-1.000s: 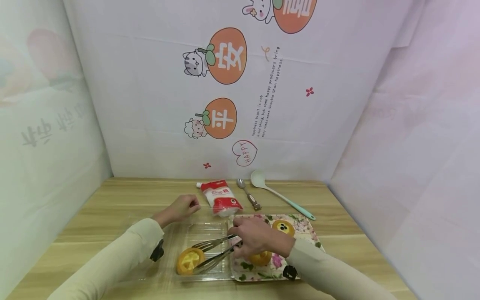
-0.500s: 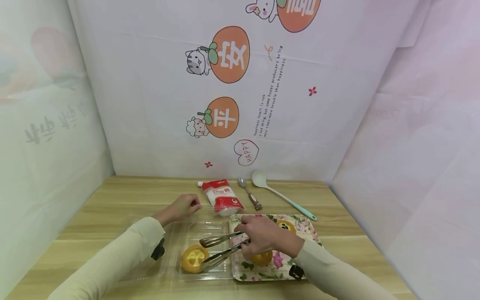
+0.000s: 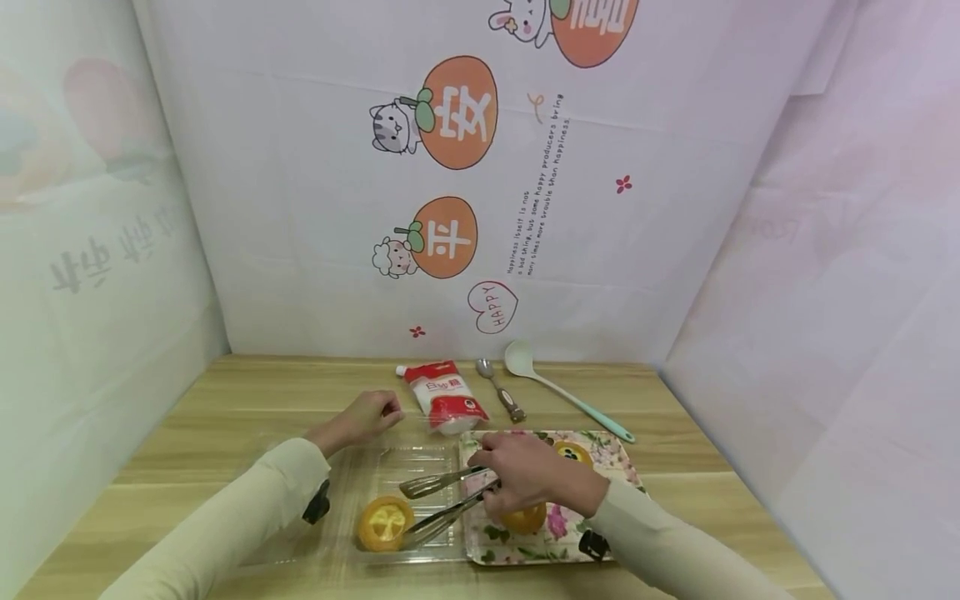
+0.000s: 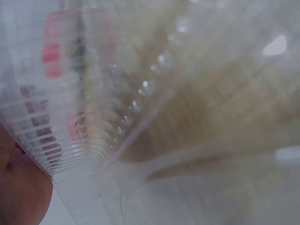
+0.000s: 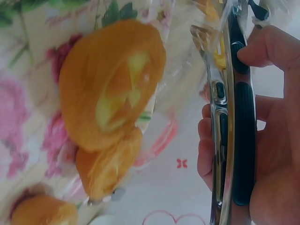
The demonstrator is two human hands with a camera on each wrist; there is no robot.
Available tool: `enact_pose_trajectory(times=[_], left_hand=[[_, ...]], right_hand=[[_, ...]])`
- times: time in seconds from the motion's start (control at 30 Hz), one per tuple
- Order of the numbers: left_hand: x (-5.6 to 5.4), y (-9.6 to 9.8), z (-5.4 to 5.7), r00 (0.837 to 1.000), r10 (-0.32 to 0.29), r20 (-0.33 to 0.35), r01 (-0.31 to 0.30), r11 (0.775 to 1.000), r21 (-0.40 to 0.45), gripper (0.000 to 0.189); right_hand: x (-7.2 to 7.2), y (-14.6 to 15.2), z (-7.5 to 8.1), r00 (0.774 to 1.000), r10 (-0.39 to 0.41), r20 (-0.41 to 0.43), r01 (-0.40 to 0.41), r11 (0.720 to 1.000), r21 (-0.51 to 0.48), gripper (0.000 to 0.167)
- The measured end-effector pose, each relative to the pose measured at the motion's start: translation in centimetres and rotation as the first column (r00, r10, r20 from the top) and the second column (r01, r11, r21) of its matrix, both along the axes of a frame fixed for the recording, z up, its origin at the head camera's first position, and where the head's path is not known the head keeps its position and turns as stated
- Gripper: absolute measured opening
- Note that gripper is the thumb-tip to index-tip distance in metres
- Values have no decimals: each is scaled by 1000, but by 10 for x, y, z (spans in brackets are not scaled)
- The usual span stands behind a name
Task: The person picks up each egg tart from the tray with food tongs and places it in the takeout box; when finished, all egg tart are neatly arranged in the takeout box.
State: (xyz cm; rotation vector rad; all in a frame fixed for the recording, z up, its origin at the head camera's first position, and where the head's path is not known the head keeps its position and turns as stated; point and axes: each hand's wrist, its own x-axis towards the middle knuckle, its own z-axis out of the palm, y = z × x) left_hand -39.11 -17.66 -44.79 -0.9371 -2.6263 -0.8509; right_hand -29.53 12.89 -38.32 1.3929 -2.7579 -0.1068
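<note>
My right hand (image 3: 528,473) grips metal tongs (image 3: 442,482) with dark grip pads (image 5: 243,140), over the left part of a floral tray (image 3: 557,546). The arms of the tongs are spread. One tip lies close against the right edge of a round yellow-centred pastry (image 3: 386,523); the other is apart from it. That pastry sits in a clear plastic container (image 3: 420,454). My left hand (image 3: 363,417) has curled fingers at the container's raised clear lid (image 4: 75,192) and seems to hold its edge; the plastic blurs the contact.
Further pastries lie on the tray, one yellow-centred (image 5: 112,84), one with dark dots (image 3: 573,452). Behind are a red-and-white pouch (image 3: 446,396), a small spoon (image 3: 501,390) and a pale ladle (image 3: 566,396). Fabric walls stand at the back and both sides.
The tongs, which were around the pastry in the container, have spread and drawn back to the right, leaving it there. The left hand holds its place.
</note>
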Motion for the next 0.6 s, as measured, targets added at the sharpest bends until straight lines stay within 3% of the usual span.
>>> enact_pose_trajectory(times=[0.13,0.37,0.6], left_hand=[[-1,4,1,1000,-11,-8,11,1000,8,11],[-4,6,1,999,22,29,-22,1000,-9,12],[-1,3,-3,999,33,30,-33,999,-8,12]], right_hand=[[0,19,7,999,-37,33,38,998,-50,49],[6,67,20,993,-121,5,121,984,-132,50],[26,131,21,962,-259,88,270,950,-156,42]])
